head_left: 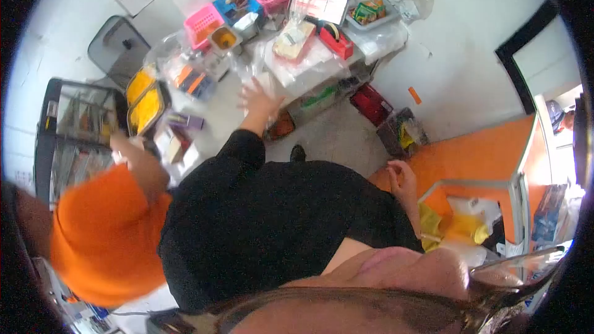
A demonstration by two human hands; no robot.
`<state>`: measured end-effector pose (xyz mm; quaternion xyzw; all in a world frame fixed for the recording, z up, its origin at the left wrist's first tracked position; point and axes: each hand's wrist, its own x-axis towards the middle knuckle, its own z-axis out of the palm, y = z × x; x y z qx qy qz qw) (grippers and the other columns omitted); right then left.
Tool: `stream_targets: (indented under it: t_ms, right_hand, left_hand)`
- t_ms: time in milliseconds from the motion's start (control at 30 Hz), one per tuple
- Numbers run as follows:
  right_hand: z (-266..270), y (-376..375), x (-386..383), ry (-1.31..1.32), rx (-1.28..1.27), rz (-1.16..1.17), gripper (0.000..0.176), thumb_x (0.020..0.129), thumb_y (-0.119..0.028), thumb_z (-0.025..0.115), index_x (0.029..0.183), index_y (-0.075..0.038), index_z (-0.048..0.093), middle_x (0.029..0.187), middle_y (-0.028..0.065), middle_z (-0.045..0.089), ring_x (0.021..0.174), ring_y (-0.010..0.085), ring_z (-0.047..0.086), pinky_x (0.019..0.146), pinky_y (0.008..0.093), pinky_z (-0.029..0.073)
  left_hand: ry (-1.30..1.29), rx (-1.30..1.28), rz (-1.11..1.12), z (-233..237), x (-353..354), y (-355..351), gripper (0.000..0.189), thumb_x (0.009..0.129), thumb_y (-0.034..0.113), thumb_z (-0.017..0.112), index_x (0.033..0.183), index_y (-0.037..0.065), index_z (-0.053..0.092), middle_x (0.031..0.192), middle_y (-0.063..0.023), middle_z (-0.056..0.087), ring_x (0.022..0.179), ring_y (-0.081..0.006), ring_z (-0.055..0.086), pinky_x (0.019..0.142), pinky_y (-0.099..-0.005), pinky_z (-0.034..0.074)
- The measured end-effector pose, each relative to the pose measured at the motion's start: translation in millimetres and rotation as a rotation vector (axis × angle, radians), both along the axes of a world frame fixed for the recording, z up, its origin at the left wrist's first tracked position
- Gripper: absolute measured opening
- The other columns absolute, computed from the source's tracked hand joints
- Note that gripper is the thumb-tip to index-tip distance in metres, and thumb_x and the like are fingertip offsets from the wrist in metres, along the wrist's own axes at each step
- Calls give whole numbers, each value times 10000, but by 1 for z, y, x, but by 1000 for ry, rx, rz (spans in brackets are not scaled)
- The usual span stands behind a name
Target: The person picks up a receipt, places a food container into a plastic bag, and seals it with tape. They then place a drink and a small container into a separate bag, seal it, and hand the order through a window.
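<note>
My left hand (pixel 261 102) is stretched over the grey counter with its fingers spread and nothing in it. Around it are clear plastic wrapping and the counter's edge; a plastic-wrapped block that looks like bread slices (pixel 293 40) lies farther back. Low at my other side, my right hand (pixel 403 180) hangs beside the orange panel (pixel 451 154), fingers loosely curled and apart, with no object visible in it. Nearer the left end stand metal trays of yellow shredded food (pixel 146 110), and a purple box (pixel 185 121) sits beside them.
A co-worker's orange sleeve (pixel 105 235) is at the left, the hand blurred near a black glass-fronted cabinet (pixel 52 117). At the back are a tablet (pixel 320 3), a red tape dispenser (pixel 337 42), a pink basket (pixel 203 25) and a tub of packets (pixel 371 21). A red crate (pixel 371 105) stands low.
</note>
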<state>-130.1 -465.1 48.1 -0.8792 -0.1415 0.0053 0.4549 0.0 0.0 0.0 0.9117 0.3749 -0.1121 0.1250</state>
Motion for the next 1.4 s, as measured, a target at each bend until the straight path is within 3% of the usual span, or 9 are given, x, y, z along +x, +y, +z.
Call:
stream_targets:
  t_ms: [167,367,533,633,700,833,1133,1267,1400]
  right_hand:
    - [-3,69,98,300,6,-74,191,926,-158,608,1070,-34,633,977,123,670,854,263,662,786,345,525]
    - [-6,164,209,161,-112,167,221,906,-166,631,1082,-33,628,1002,134,667,836,281,649,783,346,518]
    - [-1,205,305,267,-268,437,270,899,-231,620,1080,-31,631,1061,171,638,970,301,622,873,384,480]
    - [-23,198,363,321,-349,281,311,878,-251,634,1102,-35,632,1054,192,632,1019,326,609,875,406,479]
    - [-18,212,403,295,-357,269,286,873,-230,633,1082,-35,633,1041,182,634,990,334,613,860,405,483]
    - [-50,252,472,110,-189,412,281,862,-216,639,1075,-33,629,1031,167,635,926,332,620,829,410,488]
    - [-76,388,555,202,-146,669,611,786,-354,762,1191,48,545,1123,217,611,1010,350,609,892,401,478]
    - [-77,412,538,-272,-185,847,458,840,-281,711,1172,-4,562,983,191,637,914,375,627,852,410,490]
    - [-74,423,564,301,-190,833,296,883,-185,628,1068,35,556,840,152,607,792,297,600,736,414,474]
  left_hand:
    - [32,-167,-115,-20,11,52,1253,679,491,791,1545,251,-82,1539,-301,60,1366,-521,210,1017,-693,284]
    - [18,-36,-334,-27,23,105,1241,654,339,830,1551,266,-25,1555,-247,96,1374,-506,223,1035,-679,275]
    - [62,-49,-384,-17,43,126,1197,674,382,832,1551,268,26,1558,-252,102,1390,-533,189,1045,-709,237]
    - [53,-88,-345,-27,46,129,1154,689,449,820,1549,281,70,1557,-253,106,1399,-523,179,1047,-699,257]
    - [-85,-95,-359,-9,52,131,871,747,392,786,1465,179,340,1513,-271,206,1369,-501,262,1064,-615,315]
    - [-446,5,-158,12,71,126,560,790,228,735,1272,90,488,1324,-246,432,1208,-446,443,1014,-476,401]
    - [-591,132,202,-31,72,53,156,740,55,655,882,47,590,1113,-184,600,1020,-392,562,854,-467,463]
    - [-668,136,209,-52,51,25,106,729,-56,573,818,2,562,1149,-199,596,1086,-410,566,923,-439,467]
    - [-759,26,316,-59,50,20,177,714,-79,547,877,-10,556,1202,-205,547,1175,-406,521,979,-414,451]
